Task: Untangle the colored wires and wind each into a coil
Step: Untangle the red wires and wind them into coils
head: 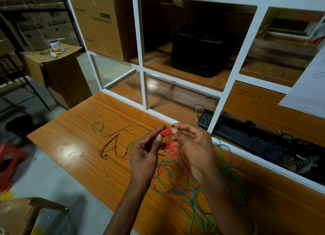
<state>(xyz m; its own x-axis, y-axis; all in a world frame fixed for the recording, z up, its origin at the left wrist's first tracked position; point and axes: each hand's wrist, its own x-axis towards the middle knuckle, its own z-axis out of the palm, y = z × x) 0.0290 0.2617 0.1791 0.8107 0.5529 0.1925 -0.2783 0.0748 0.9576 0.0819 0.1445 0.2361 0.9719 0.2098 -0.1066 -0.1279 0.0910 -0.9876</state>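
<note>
Head view: we see both hands raised just above the worktop point(73, 129), working a red coil point(167, 139) between them. Our left hand point(146, 152) has thumb and fingers point(159, 138) curled round the coil's near side, gripping it. Our right hand point(191, 146) pinches the far side, with something thin and dark, perhaps a tie, nipped at the fingertips; we cannot tell exactly what it is.

We judge the red wire mostly wound, since a thick bundle of loops sits in our grip, though a red tail trails down into the heap. The green wire point(112, 133) runs loose across the worktop to the left and knots with the blue wire point(177, 187) in a tangle under and below our wrists. Neither shows any coil yet. A few black ties point(109, 147) lie just left of the hands, unused.

So one coil is near finishing and wants securing; green and blue are left to separate and wind.
</note>
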